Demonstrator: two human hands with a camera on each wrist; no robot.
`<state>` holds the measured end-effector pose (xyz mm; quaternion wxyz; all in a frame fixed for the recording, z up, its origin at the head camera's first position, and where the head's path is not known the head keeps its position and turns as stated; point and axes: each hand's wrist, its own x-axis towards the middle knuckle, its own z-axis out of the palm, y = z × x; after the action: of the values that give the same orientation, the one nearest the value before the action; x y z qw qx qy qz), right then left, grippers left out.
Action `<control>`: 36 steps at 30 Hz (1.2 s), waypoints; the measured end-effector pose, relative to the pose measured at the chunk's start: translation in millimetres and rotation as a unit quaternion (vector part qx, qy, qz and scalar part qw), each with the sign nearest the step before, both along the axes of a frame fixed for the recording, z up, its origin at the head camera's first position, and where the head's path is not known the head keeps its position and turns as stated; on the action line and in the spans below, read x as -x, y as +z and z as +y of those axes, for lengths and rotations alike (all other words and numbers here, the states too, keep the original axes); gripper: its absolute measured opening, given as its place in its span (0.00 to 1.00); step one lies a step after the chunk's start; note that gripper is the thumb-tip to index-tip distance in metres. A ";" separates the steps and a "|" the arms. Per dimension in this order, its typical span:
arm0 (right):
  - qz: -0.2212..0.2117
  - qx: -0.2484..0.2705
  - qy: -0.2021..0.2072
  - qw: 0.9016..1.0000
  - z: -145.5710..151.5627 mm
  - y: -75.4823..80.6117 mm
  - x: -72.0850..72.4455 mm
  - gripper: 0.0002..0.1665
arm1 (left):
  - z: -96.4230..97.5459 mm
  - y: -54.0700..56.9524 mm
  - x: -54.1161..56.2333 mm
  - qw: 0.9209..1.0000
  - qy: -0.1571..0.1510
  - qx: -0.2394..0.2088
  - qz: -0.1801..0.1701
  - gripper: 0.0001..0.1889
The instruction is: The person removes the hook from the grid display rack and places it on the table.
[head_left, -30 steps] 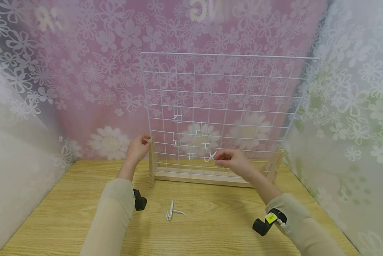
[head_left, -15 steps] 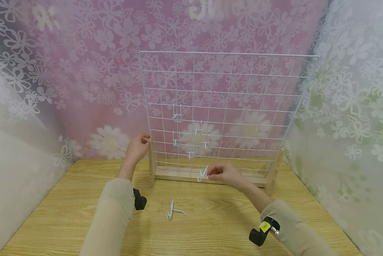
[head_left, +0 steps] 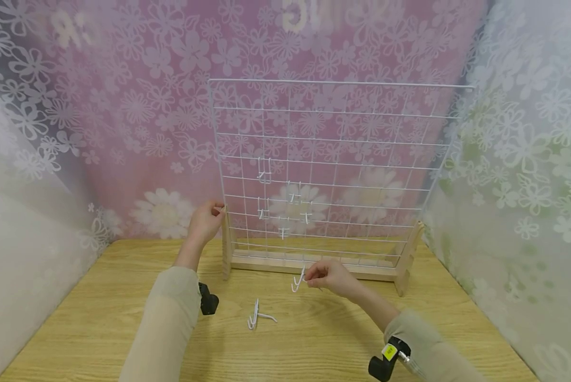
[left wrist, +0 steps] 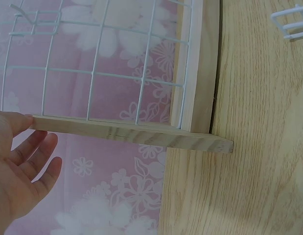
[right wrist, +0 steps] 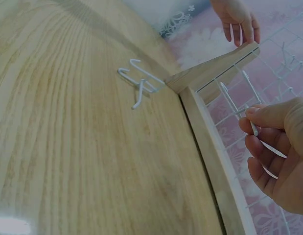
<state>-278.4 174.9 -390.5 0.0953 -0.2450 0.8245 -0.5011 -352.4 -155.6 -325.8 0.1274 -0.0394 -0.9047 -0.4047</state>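
Note:
My left hand [head_left: 205, 222] pinches the upper end of the wooden stand's left post [left wrist: 117, 131], thumb on one side and fingers on the other. In front of the stand's base [head_left: 275, 263], my right hand [head_left: 335, 278] holds a white wire hook [right wrist: 232, 100] between thumb and index finger. Its two bent ends stick out beyond the fingertips. A second white wire hook [head_left: 256, 310] lies on the table to the left of that hand. The upright white wire grid [head_left: 342, 83] stands in the wooden stand, with several hooks [head_left: 264, 176] hanging on its left half.
The wood-grain table [head_left: 314, 339] spreads out in front of the stand. A pink floral backdrop [head_left: 161, 127] hangs behind the grid, and pale floral sheets [head_left: 528, 212] close off both sides. The stand's right post [head_left: 406, 260] is behind my right forearm.
My right hand has moved down and slightly left, away from the grid, carrying the hook in front of the stand's base. The left hand has stayed on the post.

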 end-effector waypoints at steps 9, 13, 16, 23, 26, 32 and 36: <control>-0.014 -0.001 0.012 1.000 -0.2 -14.7 -4.5 0.07 | 0.3 -1.2 0.0 1.000 0.001 -0.002 0.000 0.16; -0.015 -0.004 0.017 1.000 0.1 -20.0 -4.6 0.07 | 0.4 -0.7 -0.3 1.000 0.001 -0.002 0.004 0.16; -0.015 -0.003 0.024 1.000 -0.3 -25.7 -4.4 0.06 | 1.1 -0.3 0.0 1.000 0.000 -0.001 0.008 0.16; -0.009 -0.024 0.029 0.999 -3.3 -40.0 -2.5 0.05 | 1.2 0.0 -0.9 1.000 0.001 -0.001 0.011 0.16; -0.005 -0.027 0.028 0.999 -5.7 -46.1 -2.2 0.04 | 0.6 -0.1 -2.1 1.000 -0.002 -0.003 0.007 0.16; -0.018 -0.025 0.042 0.999 -11.8 -57.4 -3.5 0.04 | 0.7 -0.5 -3.4 1.000 -0.001 -0.005 0.003 0.16; -0.021 -0.035 0.046 0.998 -15.8 -59.4 -6.6 0.03 | 0.9 0.9 -2.8 1.000 -0.003 -0.003 -0.005 0.17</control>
<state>-271.9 159.1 -449.9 0.1438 -0.2684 0.8271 -0.4725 -349.6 -154.7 -324.9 0.1221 -0.0396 -0.9038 -0.4082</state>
